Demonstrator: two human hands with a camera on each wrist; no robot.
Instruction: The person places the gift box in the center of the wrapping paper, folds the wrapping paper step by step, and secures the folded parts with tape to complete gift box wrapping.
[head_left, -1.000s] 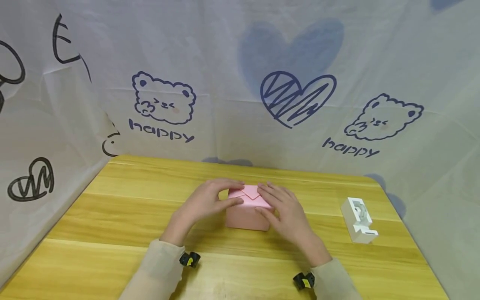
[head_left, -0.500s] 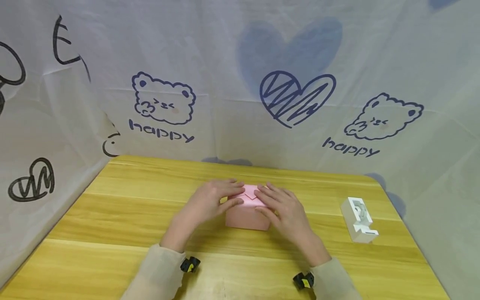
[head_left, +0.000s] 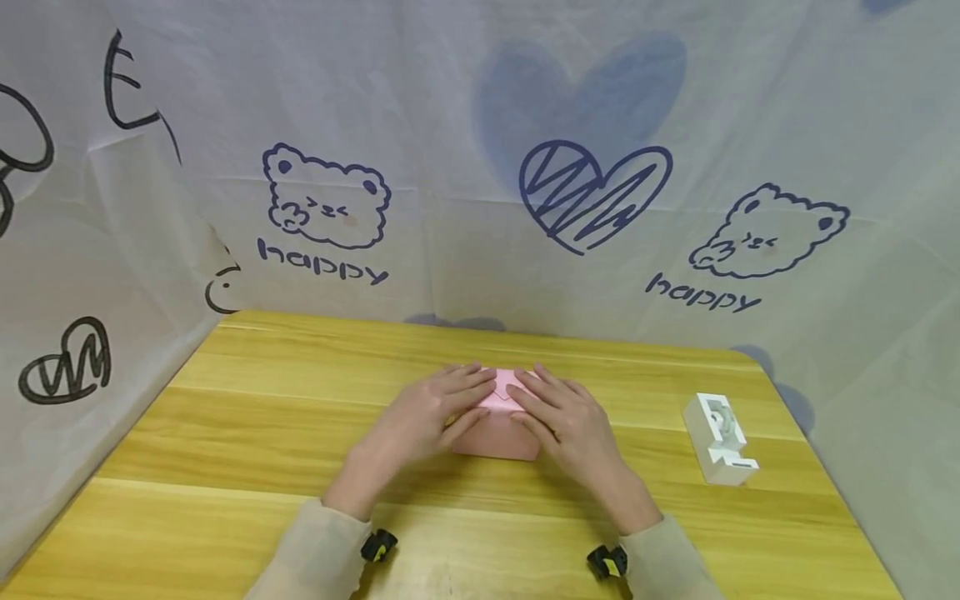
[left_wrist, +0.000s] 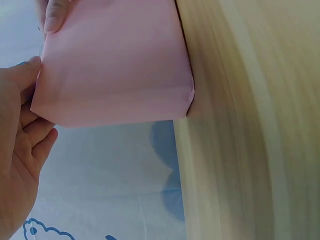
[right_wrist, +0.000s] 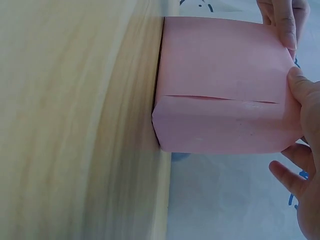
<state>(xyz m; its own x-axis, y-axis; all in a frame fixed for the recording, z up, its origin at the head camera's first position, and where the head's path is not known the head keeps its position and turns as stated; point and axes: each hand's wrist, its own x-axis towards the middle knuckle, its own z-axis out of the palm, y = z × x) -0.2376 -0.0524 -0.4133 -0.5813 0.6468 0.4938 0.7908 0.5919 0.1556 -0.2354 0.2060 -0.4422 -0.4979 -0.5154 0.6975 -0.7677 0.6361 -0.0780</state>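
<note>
A pink paper-wrapped box point(head_left: 497, 439) stands on the table, a pointed, envelope-like flap folded over its top. My left hand point(head_left: 423, 414) lies over the top's left part, fingers fairly straight along the folded paper and thumb at the near upper edge. From the right, my right hand point(head_left: 576, 419) rests its fingers on the top too, its thumb on that same edge. Both hands cover much of the flap. In the right wrist view, the box point(right_wrist: 220, 62) shows a paper seam across its side. The left wrist view shows the box's smooth front point(left_wrist: 115, 60) and a creased lower corner.
A white tape dispenser point(head_left: 718, 442) stands at the right of the wooden table point(head_left: 247, 433). Behind the table hangs a white cloth point(head_left: 457, 250) printed with hearts and bears. Small black devices sit at both sleeve cuffs.
My left hand has slid right and inward over the top, its fingers drawing together and covering more of the flap. My right fingers have shifted slightly; the box stays in place.
</note>
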